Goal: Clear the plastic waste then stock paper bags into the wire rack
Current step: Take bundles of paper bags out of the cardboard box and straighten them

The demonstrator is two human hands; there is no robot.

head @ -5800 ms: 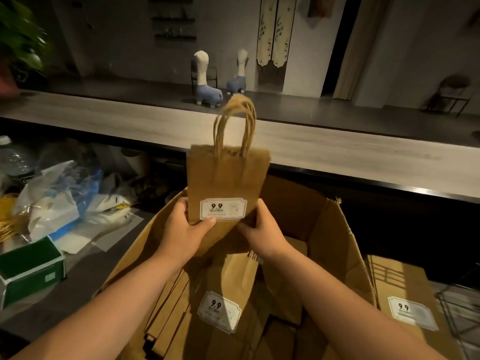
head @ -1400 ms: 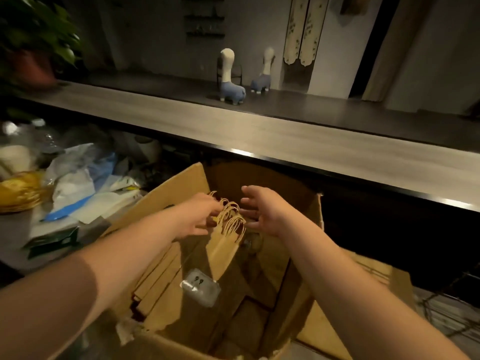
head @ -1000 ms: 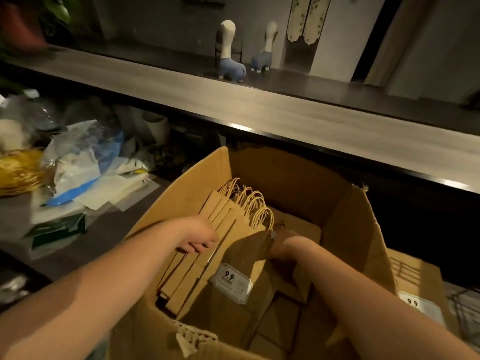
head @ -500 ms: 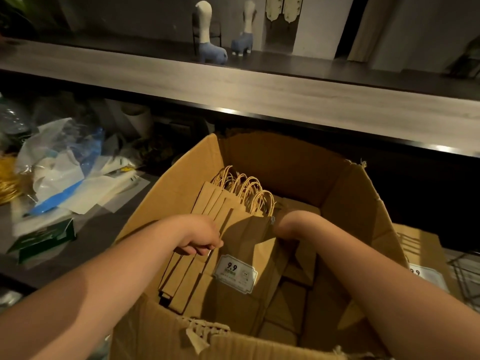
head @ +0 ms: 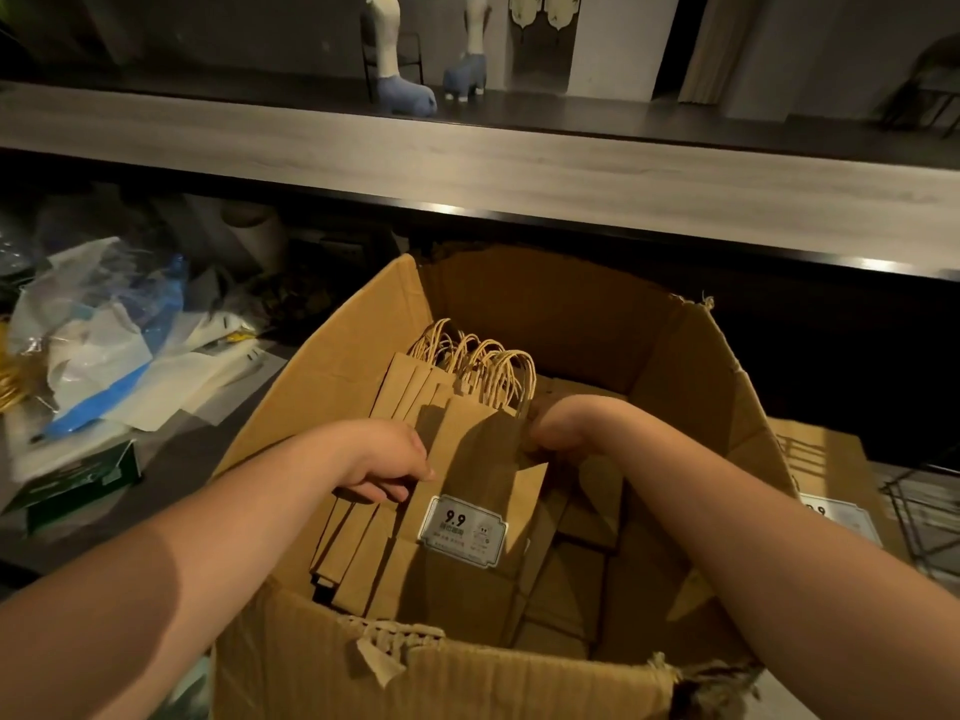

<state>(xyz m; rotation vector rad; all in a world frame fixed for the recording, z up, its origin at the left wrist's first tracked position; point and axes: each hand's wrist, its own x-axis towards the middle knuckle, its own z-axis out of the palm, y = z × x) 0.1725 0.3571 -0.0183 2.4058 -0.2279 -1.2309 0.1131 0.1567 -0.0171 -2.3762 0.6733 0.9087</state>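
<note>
both hands [head: 387,462] now clasp flat brown labelled paper bags [head: 457,491].

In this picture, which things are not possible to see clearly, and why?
- Right hand, head view: its fingers are hidden behind the paper bags, so its grip is unclear.
- Wire rack: cut off by the right edge.
- Small print on the bag label under "9.9": too small to read.
- Bottom of the cardboard box: hidden by bags and shadow.
- Plastic waste: dim, single pieces unclear.
</note>
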